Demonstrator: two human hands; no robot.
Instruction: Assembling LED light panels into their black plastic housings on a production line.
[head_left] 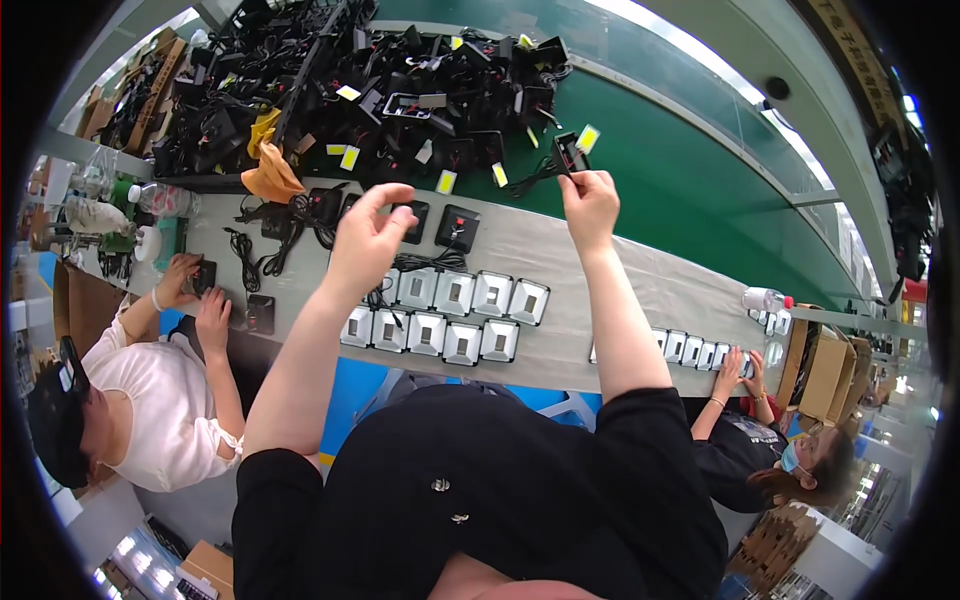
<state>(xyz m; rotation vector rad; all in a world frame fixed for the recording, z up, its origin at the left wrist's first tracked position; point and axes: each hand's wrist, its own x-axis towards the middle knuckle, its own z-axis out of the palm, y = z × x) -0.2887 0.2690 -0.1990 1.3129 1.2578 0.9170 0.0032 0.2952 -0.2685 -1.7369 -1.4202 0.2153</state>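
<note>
My right hand (591, 205) pinches a black lamp housing (570, 152) by its near edge, raised over the green belt. A yellow LED plate (588, 138) shows at the housing's far right side, and a black cable hangs off to the left. My left hand (372, 240) hovers above the table with thumb and fingers apart, nothing visible between them. Under and beside it lie black lamp housings, one of them a square housing (458, 228) with a cable. Nearer to me, silver reflectors in black frames (462, 343) lie in two rows, partly behind my left forearm.
A big heap of black housings and cables (440, 100) fills the far side. Orange gloves (270, 175) hang at its edge. On the left a co-worker's hands (190, 290) hold a black part. On the right another co-worker's hands (738, 372) touch more reflectors, near a bottle (765, 299).
</note>
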